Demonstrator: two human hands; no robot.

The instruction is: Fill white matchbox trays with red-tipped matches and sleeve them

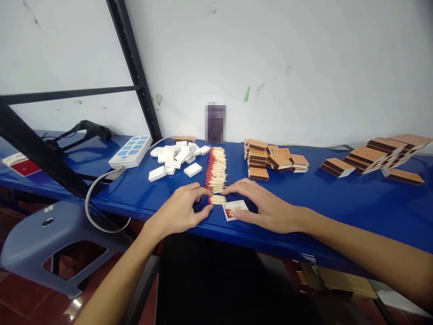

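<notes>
A small row of matches [218, 199] lies on the blue table, red heads to the left. My left hand [181, 205] has its index finger and thumb closed around the head end of this row. At the stick end, my right hand [267, 208] has its index fingertip beside the matches and its fingers apart. Its thumb reaches over the near side of a white matchbox tray [246, 204], which holds some matches. Just beyond both hands, a long pile of matches [216, 169] stretches toward the wall, heads also to the left.
White matchbox trays [174, 155] are heaped at left. Brown matchbox sleeves [259, 158] are stacked at right, with more matchboxes [368, 155] farther right. A power strip [131, 151] lies by the black rack post [133, 58]. A stool [64, 225] stands below left.
</notes>
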